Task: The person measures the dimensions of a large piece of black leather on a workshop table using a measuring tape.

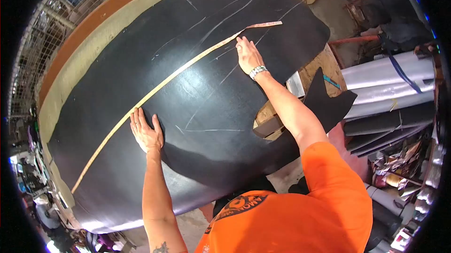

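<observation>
A large black sheet of what looks like leather (225, 107) covers the work table, marked with several pale chalk-like lines. Across it runs a yellow tape measure (162, 83), laid in a long curve; its far right end looks twisted and pinkish. My left hand (147, 131) lies flat on the sheet, thumb apart, fingertips at the tape's near edge. Farther right, my right hand (249, 56), with a metal watch at the wrist, rests flat with fingertips just below the tape. Neither hand grasps anything.
A teal cutter (332, 82) lies on the bare wooden part of the table (329, 62), near a jagged black offcut (324, 100). Rolled silvery and black sheets (387, 83) are stacked at the right. Wire mesh (56, 3) stands beyond the table's left edge.
</observation>
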A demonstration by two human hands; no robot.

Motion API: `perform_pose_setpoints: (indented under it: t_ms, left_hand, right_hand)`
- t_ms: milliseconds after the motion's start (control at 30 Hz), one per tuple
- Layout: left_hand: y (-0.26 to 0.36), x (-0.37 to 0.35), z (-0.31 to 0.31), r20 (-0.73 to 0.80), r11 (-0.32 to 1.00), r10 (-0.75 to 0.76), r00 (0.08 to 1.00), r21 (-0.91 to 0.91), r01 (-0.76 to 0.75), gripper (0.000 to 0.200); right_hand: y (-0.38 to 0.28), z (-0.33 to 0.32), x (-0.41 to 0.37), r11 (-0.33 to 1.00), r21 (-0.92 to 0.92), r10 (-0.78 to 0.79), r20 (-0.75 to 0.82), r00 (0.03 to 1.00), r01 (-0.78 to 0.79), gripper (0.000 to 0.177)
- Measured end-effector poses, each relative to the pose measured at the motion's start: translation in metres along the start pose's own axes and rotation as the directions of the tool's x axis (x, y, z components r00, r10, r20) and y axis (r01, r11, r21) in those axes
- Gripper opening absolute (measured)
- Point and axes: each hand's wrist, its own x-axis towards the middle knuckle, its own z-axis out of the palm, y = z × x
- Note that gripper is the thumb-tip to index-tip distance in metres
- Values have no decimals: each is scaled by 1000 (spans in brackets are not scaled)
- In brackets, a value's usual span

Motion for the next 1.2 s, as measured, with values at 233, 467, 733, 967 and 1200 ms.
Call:
perform_pose_setpoints:
  t_ms: [233,467,733,967,1200]
  left_hand:
    - [-1,2,-1,14,1000,-16,1000,6,16,58]
    - [3,6,-10,24,999,-21,999,-28,22,58]
    - [0,-3,-24,-32,986,-134,990,-109,130,55]
    - [-12,-13,-1,-133,997,-11,991,-83,0,44]
    - [-15,-29,18,-159,995,30,987,-92,-45,32]
  right_hand:
    - [5,6,-2,995,56,82,46,996,-85,39]
    - [-5,2,2,996,-7,-91,-147,985,91,30]
    - [3,8,-1,969,203,133,43,990,-139,36]
    - [60,-5,4,493,783,441,151,885,-379,36]
    - [-104,-110,-134,-160,825,178,565,806,-542,15]
